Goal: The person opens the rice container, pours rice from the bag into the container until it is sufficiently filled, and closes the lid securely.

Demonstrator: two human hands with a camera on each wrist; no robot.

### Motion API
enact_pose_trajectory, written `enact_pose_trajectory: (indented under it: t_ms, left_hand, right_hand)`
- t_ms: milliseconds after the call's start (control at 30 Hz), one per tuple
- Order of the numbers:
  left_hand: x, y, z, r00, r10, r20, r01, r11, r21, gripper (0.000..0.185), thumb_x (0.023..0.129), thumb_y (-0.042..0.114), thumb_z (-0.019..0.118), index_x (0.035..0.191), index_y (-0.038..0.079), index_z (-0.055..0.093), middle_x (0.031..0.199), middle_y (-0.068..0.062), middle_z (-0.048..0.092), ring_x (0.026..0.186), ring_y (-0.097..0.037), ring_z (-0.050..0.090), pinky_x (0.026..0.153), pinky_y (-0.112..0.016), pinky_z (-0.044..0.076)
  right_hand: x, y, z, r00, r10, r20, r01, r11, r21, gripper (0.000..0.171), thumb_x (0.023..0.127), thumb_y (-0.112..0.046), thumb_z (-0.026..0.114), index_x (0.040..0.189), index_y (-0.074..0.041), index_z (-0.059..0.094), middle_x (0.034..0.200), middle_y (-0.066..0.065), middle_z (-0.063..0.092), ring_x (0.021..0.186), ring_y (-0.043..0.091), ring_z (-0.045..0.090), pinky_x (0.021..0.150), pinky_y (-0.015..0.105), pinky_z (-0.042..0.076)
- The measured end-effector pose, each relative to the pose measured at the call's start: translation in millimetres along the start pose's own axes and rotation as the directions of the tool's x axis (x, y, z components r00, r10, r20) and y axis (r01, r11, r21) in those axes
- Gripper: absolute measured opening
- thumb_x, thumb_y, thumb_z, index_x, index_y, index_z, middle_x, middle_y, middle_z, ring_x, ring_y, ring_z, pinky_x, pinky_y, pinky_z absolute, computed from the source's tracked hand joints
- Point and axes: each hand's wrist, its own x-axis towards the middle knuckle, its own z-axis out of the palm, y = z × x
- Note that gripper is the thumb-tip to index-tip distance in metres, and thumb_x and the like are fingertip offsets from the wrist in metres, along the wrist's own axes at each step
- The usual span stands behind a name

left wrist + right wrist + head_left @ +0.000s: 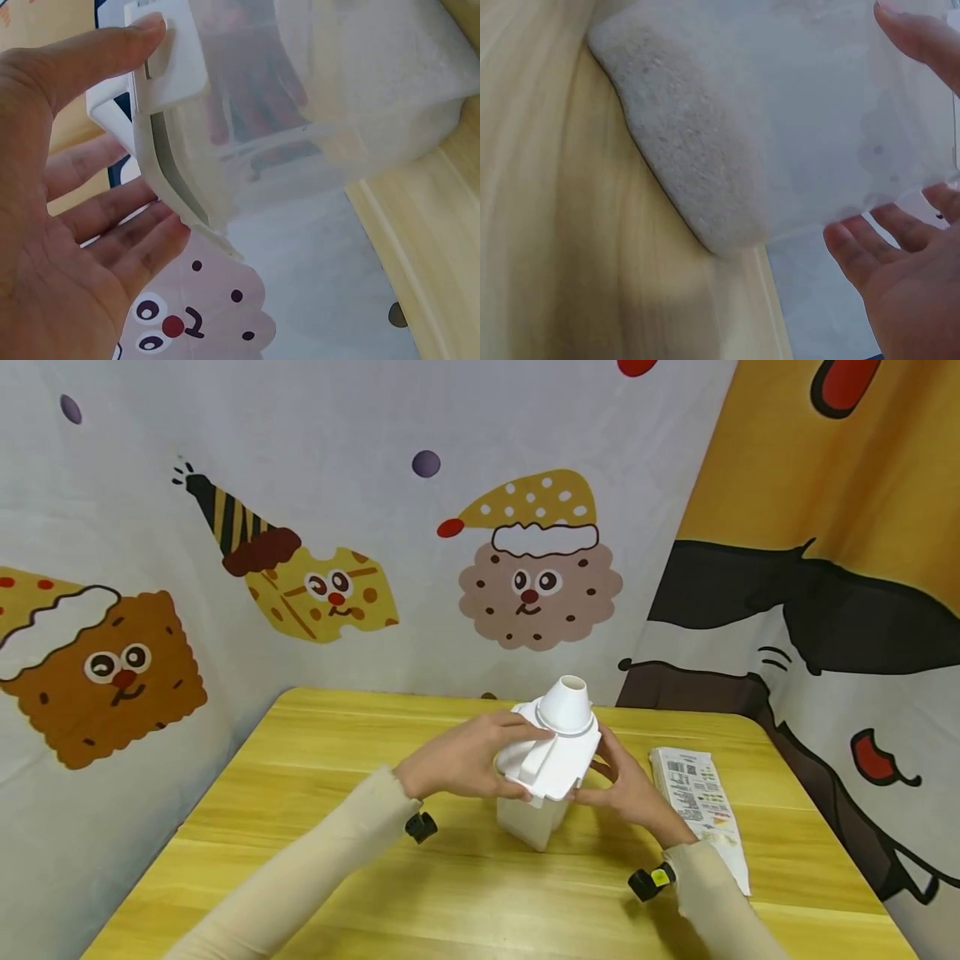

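Note:
A translucent plastic storage container [534,822] stands on the table, with pale grainy contents [682,142] at its bottom in the right wrist view. Its white lid [566,764] carries a cone-shaped spout [566,706] and a raised handle. My left hand [472,756] holds the lid from the left; in the left wrist view its thumb presses the white side clip [176,67] while the fingers curl by the rim. From the other side, my right hand [626,785] steadies the container just below the lid, thumb on the near wall and fingers around the far side.
A white printed packet [701,810] lies flat on the wooden table [337,827], right of the right hand. Behind the table hangs a cartoon-patterned cloth [360,460]. Small black devices [422,827] are strapped at both wrists.

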Motion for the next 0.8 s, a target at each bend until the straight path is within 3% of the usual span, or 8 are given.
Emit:
enact_pose_trajectory:
  t_ms: [100,267,367,567,800]
  left_hand:
    - [0.2,4.8,2.3,1.0,-0.022,-0.014,0.022,1.0,0.005,0.083,0.079,0.041,0.089,0.151,0.021,0.052,0.151,-0.004,0.055,0.135,-0.021,0.056,0.11,-0.037,0.05]
    - [-0.8,12.2,8.4,0.996,-0.051,-0.067,0.052,0.999,0.011,0.083,0.077,0.042,0.09,0.149,0.02,0.054,0.149,-0.006,0.056,0.131,-0.021,0.058,0.105,-0.036,0.053]
    - [-0.4,15.9,12.9,0.993,-0.04,-0.108,0.043,0.999,0.021,0.082,0.076,0.043,0.091,0.147,0.019,0.056,0.145,-0.007,0.058,0.128,-0.021,0.059,0.101,-0.034,0.055]
    - [1.2,21.5,16.8,0.99,-0.012,-0.144,0.017,0.999,0.035,0.081,0.076,0.043,0.09,0.145,0.018,0.057,0.145,-0.008,0.058,0.128,-0.022,0.058,0.101,-0.035,0.055]
    - [3.3,20.5,10.3,0.995,-0.002,-0.096,0.008,0.998,0.056,0.083,0.077,0.044,0.09,0.148,0.017,0.055,0.148,-0.008,0.057,0.133,-0.022,0.056,0.105,-0.036,0.053]
  right_hand:
    - [2,1,-5,0.999,-0.006,0.032,0.006,1.0,0.016,0.113,0.078,-0.009,0.089,0.164,-0.023,0.018,0.165,0.013,0.032,0.15,0.038,0.036,0.116,0.047,0.042]
    - [7,5,-10,0.994,-0.054,0.092,0.048,0.997,0.061,0.109,0.079,-0.006,0.087,0.164,-0.021,0.02,0.165,0.016,0.034,0.145,0.009,0.041,0.111,0.021,0.043]
    - [9,10,-14,0.986,-0.1,0.136,0.086,0.991,0.107,0.109,0.081,-0.002,0.084,0.165,-0.017,0.017,0.165,0.019,0.031,0.141,-0.003,0.041,0.11,0.016,0.041]
    - [13,14,-20,0.972,-0.121,0.2,0.089,0.983,0.162,0.106,0.084,0.0,0.08,0.166,-0.017,0.015,0.169,0.014,0.027,0.141,-0.002,0.042,0.112,0.018,0.04]
    - [8,8,-19,0.973,-0.096,0.208,0.074,0.991,0.111,0.102,0.088,-0.004,0.079,0.166,-0.021,0.015,0.169,0.017,0.023,0.141,-0.005,0.04,0.111,0.019,0.041]
